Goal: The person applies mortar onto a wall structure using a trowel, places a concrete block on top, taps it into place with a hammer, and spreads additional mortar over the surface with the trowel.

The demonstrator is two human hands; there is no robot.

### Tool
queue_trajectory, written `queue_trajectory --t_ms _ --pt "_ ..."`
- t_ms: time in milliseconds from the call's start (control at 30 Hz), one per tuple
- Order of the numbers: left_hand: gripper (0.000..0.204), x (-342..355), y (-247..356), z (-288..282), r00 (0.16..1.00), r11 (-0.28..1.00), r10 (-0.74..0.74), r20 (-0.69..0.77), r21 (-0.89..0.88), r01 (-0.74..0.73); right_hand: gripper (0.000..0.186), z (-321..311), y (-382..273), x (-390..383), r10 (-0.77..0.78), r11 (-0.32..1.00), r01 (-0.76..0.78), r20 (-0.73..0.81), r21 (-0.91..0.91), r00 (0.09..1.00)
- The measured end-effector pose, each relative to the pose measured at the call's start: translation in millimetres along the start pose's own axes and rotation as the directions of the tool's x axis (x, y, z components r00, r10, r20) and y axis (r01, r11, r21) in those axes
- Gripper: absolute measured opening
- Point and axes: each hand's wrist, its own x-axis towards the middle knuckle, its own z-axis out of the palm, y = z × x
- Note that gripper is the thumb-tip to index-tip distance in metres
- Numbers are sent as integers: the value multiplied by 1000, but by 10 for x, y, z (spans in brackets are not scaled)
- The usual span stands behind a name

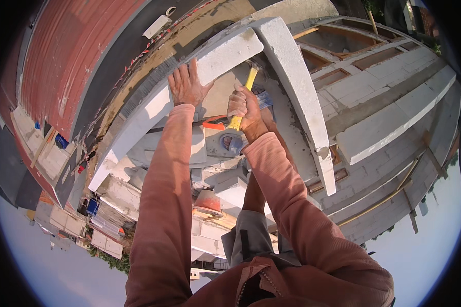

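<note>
Two low courses of white lightweight blocks meet in a corner at the far side. My left hand (pixel 188 86) lies on the top of the left course (pixel 138 123), its fingers spread and nothing in them. Inside the corner, my right hand (pixel 245 107) is closed around the yellow handle of a hammer (pixel 251 78). The hammer's dark head is up close to the corner and partly in shadow. The right course (pixel 297 87) runs toward me past my right forearm. Just left of my right hand lies an orange handle (pixel 215 124), perhaps a saw's.
A reddish bucket (pixel 208 200) and loose white blocks (pixel 233 190) stand below, between my forearms. To the right are more block walls (pixel 389 128) with wooden-framed openings. A red corrugated roof (pixel 69 61) lies beyond the wall on the left, past a strip of striped tape.
</note>
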Motion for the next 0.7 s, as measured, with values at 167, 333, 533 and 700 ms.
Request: queue_trajectory --t_ms 167,333,533,700 --pt "88 3 101 -4 1000 1000 4 -2 -7 -4 40 29 -62 -120 -30 997 22 -113 -70 993" --pt "89 11 30 51 996 999 15 -93 -40 -19 25 8 16 -937 -566 17 -159 -141 -987 813" --pt "92 -80 -128 -48 999 999 -29 -46 -45 27 21 711 237 -1446 -349 -822 -71 400 -566 847" --pt "95 138 174 -46 1000 985 -27 14 -168 29 21 306 -582 -870 -568 -790 -346 391 -506 724"
